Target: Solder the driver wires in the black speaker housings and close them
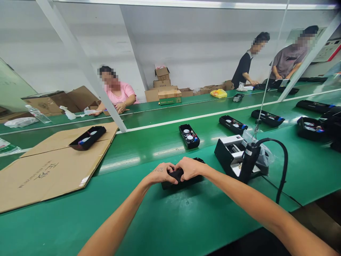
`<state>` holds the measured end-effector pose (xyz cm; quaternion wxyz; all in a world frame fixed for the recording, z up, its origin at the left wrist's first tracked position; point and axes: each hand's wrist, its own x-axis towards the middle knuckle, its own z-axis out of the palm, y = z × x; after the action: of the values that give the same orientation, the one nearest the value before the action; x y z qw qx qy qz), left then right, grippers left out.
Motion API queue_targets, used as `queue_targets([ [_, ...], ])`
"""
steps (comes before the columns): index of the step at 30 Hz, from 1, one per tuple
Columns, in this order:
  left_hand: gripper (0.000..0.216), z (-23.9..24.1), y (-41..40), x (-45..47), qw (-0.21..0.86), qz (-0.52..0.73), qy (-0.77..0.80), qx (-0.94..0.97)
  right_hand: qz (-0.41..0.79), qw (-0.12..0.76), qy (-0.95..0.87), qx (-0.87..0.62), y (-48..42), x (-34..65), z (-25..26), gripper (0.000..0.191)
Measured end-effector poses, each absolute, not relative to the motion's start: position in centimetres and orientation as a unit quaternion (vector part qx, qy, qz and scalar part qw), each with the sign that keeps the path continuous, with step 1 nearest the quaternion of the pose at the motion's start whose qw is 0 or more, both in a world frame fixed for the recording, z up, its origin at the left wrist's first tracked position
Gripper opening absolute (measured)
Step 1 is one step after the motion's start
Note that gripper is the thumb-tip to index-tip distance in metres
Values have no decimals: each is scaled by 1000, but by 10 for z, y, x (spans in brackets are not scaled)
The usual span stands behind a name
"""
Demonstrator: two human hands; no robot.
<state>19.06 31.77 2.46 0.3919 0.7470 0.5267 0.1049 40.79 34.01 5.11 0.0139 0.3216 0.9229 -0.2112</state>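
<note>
My left hand (161, 173) and my right hand (189, 169) meet over a black plastic casing (183, 182), gripping a dark piece (176, 174) pressed on top of it. The casing lies on a green conveyor belt (149, 227). Its inside is hidden by my hands. To the right of my right hand stands a black-and-white bench fixture (229, 153), with a black handheld tool (249, 161) on a dark cable beside it. An open black casing (189, 136) holding round speakers sits farther up the belt.
Several similar black casings (233, 124) lie along the belt to the right. Another (87, 138) rests on a flattened cardboard sheet (48, 174) at left. Beyond a second belt, a person in pink (117, 94) and two people at right (287, 57) work near stacked cartons (162, 83).
</note>
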Motion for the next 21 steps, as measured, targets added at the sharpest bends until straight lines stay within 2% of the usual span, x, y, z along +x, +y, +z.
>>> queue_targets([
  [4,34,30,316,193,399,100,521,748,-204,22,923,326,335,409,54,42],
  [10,34,34,314,196,417,102,519,739,-206,39,919,333,333,403,54,57],
  [21,29,35,315,195,441,98,526,721,-207,28,918,338,339,400,46,49],
])
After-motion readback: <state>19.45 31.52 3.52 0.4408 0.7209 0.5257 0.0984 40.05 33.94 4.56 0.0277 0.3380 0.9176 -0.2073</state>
